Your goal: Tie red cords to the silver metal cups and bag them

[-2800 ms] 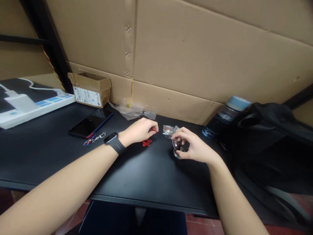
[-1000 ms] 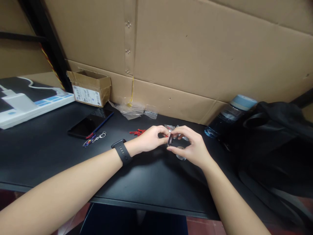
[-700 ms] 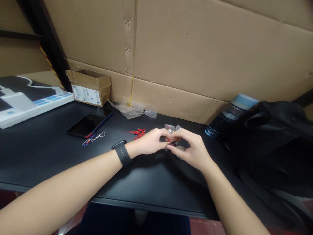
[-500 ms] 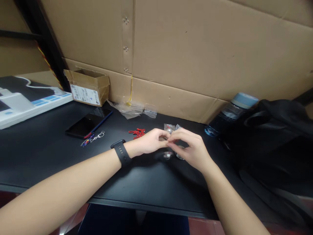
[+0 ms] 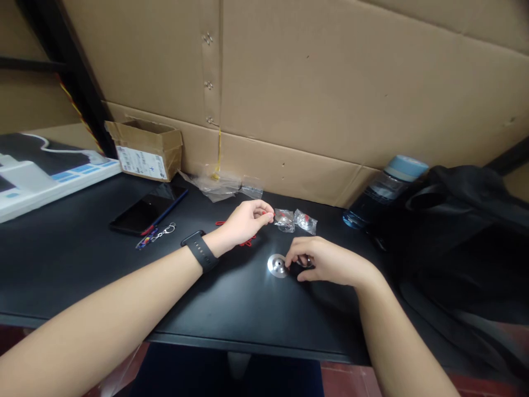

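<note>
Left hand [image 5: 248, 221] pinches red cord [image 5: 265, 213] between fingertips; right hand [image 5: 322, 260] curls loosely, thumb apart, hold unclear, metal disc [image 5: 276, 266] at its nine o'clock on the black table [image 5: 231, 309]; cardboard wall [image 5: 289, 82] at twelve, black bag [image 5: 454, 248] at three.

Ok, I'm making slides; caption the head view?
Left hand pinching a red cord, right hand beside a shiny metal disc.
</note>
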{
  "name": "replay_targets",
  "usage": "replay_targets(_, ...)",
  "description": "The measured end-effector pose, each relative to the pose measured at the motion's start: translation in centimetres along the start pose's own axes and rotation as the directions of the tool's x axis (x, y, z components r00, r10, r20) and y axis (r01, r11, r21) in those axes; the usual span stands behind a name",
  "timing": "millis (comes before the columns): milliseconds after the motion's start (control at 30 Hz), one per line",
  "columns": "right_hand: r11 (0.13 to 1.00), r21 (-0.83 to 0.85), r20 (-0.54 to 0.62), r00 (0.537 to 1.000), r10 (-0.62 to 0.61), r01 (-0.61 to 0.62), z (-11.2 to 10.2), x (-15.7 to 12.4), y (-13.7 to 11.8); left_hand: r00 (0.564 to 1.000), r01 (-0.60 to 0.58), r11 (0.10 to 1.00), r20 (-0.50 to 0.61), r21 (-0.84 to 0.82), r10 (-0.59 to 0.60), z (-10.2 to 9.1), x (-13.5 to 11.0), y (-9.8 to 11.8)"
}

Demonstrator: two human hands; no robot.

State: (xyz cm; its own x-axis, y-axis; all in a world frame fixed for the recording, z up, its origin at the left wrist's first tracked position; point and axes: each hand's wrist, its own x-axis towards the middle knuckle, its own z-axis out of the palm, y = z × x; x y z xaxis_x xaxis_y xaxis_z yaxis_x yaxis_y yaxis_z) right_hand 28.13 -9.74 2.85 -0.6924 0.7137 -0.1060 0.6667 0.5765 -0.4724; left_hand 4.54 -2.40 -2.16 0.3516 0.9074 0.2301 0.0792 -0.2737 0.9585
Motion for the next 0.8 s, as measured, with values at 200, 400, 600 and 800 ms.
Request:
replay_targets(200,0.989,-0.067,-0.163,0.979,0.121,-0.134,-0.6,-0.4,1.7,0.999,-0.049,0.998,0.012,0.03,0.049,-0.1,0.1,-0.2)
replay_targets(400,0.983,-0.097,-0.15,0.979,0.142,-0.157,-0.3,-0.3,1.8,0.997,-0.082,0.994,0.012,0.076,0.082,-0.2,0.2,-0.6)
replay_targets(600,0.984,-0.08,-0.149,0.978,0.145,-0.158,-0.7,-0.4,1.5,0.99,-0.14,0.978,0.035,0.154,0.136,-0.2,0.3,-0.8)
replay_targets(800,0.986,-0.092,-0.184,0.976,0.12,-0.139,-0.9,-0.4,1.3,0.991,-0.135,0.981,0.041,0.142,0.131,-0.3,0.2,-0.5)
